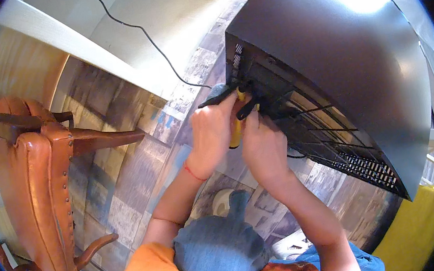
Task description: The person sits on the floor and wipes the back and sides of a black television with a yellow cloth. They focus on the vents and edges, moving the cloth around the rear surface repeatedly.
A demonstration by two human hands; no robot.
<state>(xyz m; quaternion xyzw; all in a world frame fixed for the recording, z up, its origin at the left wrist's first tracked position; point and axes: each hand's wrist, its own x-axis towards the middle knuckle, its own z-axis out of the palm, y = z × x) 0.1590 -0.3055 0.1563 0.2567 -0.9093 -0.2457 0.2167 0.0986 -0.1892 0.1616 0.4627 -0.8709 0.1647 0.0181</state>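
Observation:
A black metal case [325,63], which looks like a computer tower, stands at the right with its slotted end facing me. My left hand [212,132] closes around a yellow-and-black tool [235,132] at the near corner of that end. The tool's exact kind is hidden by my fingers. A dark grey rounded piece [218,92] shows just beyond my left knuckles. Close beside it, my right hand [265,150] pinches a small black part [247,109] against the case. Shadow hides where the tool and this part meet the case.
A thin black cable [145,31] runs from the case corner over white furniture [120,62]. To the left stands an orange leather chair [43,199] with wooden legs. Patterned tile-like flooring [134,185] lies below. Yellow fabric [416,229] hangs at the lower right.

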